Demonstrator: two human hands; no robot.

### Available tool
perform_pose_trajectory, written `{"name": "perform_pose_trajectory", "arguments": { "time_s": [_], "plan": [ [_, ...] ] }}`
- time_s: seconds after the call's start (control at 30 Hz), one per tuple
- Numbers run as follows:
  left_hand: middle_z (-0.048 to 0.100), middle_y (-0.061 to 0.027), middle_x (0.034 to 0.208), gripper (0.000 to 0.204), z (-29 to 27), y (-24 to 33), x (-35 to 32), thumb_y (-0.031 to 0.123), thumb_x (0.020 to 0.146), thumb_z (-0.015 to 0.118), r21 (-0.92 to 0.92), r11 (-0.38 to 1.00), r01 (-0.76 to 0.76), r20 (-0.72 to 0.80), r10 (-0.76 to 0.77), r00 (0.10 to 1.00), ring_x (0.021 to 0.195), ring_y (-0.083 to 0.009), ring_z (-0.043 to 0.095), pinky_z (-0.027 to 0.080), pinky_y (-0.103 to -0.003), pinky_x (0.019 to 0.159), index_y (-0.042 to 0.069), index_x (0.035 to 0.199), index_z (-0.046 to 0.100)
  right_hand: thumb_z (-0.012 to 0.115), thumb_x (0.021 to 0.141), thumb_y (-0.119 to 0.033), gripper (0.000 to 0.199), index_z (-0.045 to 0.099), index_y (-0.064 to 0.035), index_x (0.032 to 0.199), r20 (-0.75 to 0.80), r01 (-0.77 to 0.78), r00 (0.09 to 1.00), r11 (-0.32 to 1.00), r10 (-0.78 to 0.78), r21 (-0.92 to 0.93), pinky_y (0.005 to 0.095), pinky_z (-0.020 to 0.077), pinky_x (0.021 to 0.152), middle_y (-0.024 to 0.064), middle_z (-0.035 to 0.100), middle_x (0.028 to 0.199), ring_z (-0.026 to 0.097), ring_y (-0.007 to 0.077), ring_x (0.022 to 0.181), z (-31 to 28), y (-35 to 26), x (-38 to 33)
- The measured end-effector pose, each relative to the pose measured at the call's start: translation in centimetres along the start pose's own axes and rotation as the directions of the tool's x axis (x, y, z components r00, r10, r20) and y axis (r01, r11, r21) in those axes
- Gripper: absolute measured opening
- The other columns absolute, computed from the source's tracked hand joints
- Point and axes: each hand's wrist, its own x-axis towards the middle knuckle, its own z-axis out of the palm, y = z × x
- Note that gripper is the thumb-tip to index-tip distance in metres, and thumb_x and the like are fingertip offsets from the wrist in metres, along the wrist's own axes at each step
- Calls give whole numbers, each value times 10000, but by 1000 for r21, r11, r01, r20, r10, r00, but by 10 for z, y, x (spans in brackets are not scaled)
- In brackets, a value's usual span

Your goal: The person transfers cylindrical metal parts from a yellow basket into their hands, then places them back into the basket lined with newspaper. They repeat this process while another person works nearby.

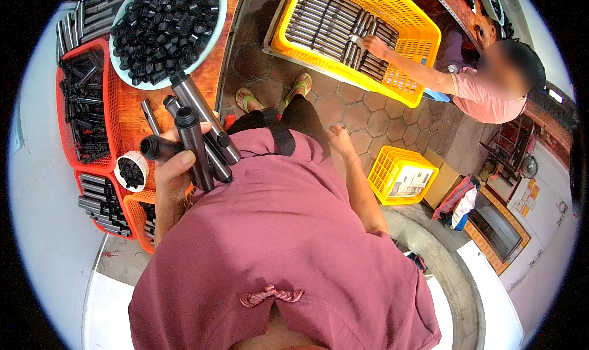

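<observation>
- Top centre: big yellow crate (423, 27) on the floor w/ grey metal tubes; a co-worker's hand (373, 44) rests on them.
- Upper left: pale bowl (218, 18) on wooden counter (132, 113), full of black caps.
- Left edge: red baskets (110, 92) w/ dark tubes.
- Left centre: left hand (175, 175), grip closed round a bundle of capped tubes (196, 126), held above counter edge.
- Centre: right hand (337, 135) down by the knee; grip can't tell, nothing seen in it.
- Small white cup (132, 172) of caps just left of left hand.

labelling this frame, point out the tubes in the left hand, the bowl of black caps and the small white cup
tubes (195, 142), head view, shaft of the middle tube
bowl (218, 18), head view, right rim
cup (138, 159), head view, upper rim
left hand (175, 173), head view, thumb side
</observation>
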Motion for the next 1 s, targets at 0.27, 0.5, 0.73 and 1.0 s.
{"name": "perform_pose_trajectory", "arguments": {
  "time_s": [0.27,0.5,0.73,1.0],
  "plan": [
    [577,-234,1186,622,4,0,3,271,664,719,-12,999,-47,22,47,999,982,-263,625,492,-349,893,-84,1156,579,563,886,-225,368,589,52,1127,-43,30,999,999,-29,18,354,489,831,215,651,1051,630,294,992,9,15,8],
    [577,-241,1173,609,3,0,2,263,684,710,-22,999,-27,42,28,999,984,-267,628,500,-350,886,-88,1161,568,560,890,-227,376,582,51,1142,-17,-18,1000,999,19,26,354,490,840,216,649,1072,629,290,1005,1,-2,-1],
    [593,-241,1138,599,2,0,4,259,697,706,-26,1000,-17,74,19,997,949,-283,641,513,-367,865,-92,1161,565,569,876,-231,367,591,45,1117,-28,4,1000,1000,-4,19,348,494,801,206,669,973,645,269,930,0,3,1],
    [587,-219,1152,610,4,0,7,292,686,707,16,999,-40,59,39,997,964,-262,629,502,-346,866,-66,1163,579,565,873,-296,406,593,20,1126,-64,47,997,998,-44,37,413,493,828,261,646,1010,633,380,959,8,17,12]
  ]
}}
